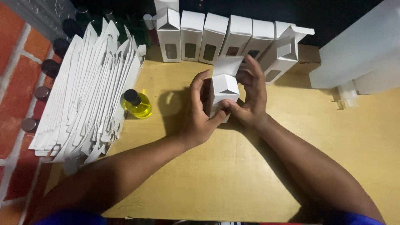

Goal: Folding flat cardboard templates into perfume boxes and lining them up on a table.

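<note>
A plain white carton (223,93) sits mid-frame. The window boxes (208,37) along the top and the flat carton stack (87,91) at left are white. The bottle (137,104) is yellow, capped black; the tabletop (200,179) tan.

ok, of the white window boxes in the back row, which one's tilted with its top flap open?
The rightmost box in the row: it leans left against its neighbour with its top flap raised and open. The other window boxes stand about upright.
</note>
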